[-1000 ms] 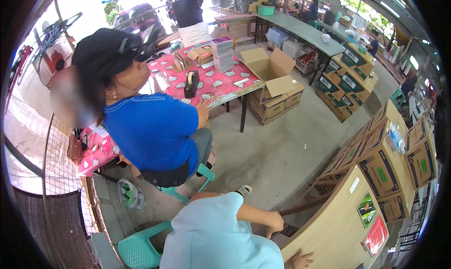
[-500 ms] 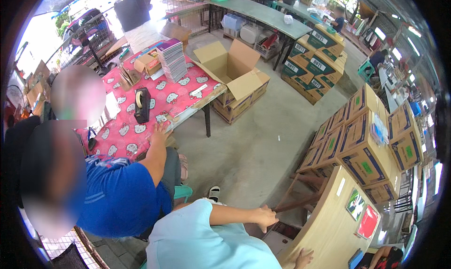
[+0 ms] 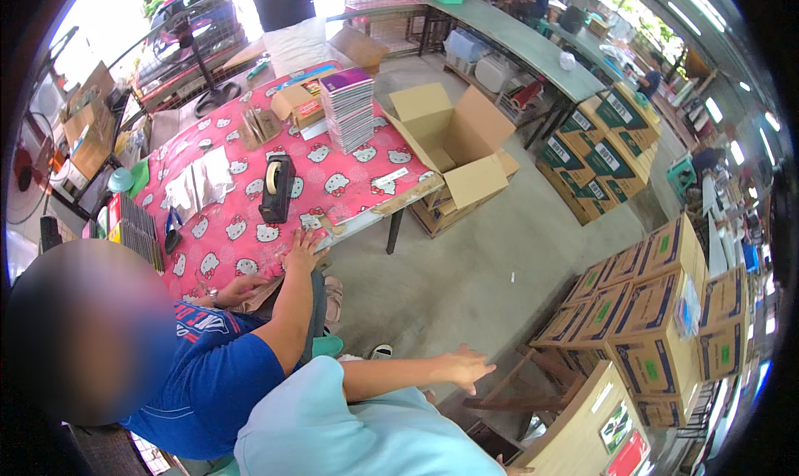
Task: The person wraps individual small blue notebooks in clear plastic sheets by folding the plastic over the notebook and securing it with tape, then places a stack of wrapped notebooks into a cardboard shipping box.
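Observation:
My left hand [image 3: 463, 369] reaches out over the floor from a light blue sleeve [image 3: 333, 422], its fingers stretched and nothing in them. It is nearest to the brown wooden frame [image 3: 520, 397] beside a pale wooden tabletop [image 3: 562, 434]. Of my right hand [image 3: 513, 469] only some outstretched fingers show at the lower edge, by the near corner of that tabletop; the rest is cut off. On the tabletop lie a red flat piece [image 3: 627, 454] and a green-and-white picture [image 3: 616, 427].
A co-worker in a blue shirt [image 3: 220, 380] sits left, hands at a pink-covered table [image 3: 241, 251]. On it stand a tape dispenser [image 3: 276, 190] and a booklet stack [image 3: 348, 110]. Beside it stands an open carton [image 3: 474, 131]. Closed cartons [image 3: 657, 309] are piled right, others [image 3: 599, 156] farther back.
The view has swung left, so the tabletop and cartons sit lower in it. My right hand has slipped mostly out at the lower edge. The co-worker's other hand now shows.

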Tool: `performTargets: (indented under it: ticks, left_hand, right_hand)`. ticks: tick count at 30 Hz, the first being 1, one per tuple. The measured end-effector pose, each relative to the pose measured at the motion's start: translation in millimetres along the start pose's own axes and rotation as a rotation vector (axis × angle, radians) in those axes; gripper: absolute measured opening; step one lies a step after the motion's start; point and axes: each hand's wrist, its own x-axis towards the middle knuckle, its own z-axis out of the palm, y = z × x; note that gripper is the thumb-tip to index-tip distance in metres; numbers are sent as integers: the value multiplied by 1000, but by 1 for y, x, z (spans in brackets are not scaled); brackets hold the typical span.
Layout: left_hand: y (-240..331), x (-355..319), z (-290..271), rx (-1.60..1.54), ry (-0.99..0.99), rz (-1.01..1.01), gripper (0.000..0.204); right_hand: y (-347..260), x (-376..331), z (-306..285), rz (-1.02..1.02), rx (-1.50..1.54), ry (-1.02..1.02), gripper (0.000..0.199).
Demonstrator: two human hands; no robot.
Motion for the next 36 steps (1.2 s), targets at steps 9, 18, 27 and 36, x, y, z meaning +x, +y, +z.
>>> performTargets:
  ticks: [9,18,27,36]
  left_hand:
    - [-80,-29,-39,-139,154,-245,83]
    - [-148,-15,-125,-142,323,-493,80]
    - [-181,66,-236,-191,314,-621,82]
    - [-251,81,-258,-145,807,-650,85]
  right_hand:
    - [-106,-7,-37,-220,-75,155,117]
    - [-426,57,-31,-674,458,-1072,77]
    - [-635,103,-17,-1179,350,-741,60]
    - [-708,159,56,-1137,7,-1209,30]
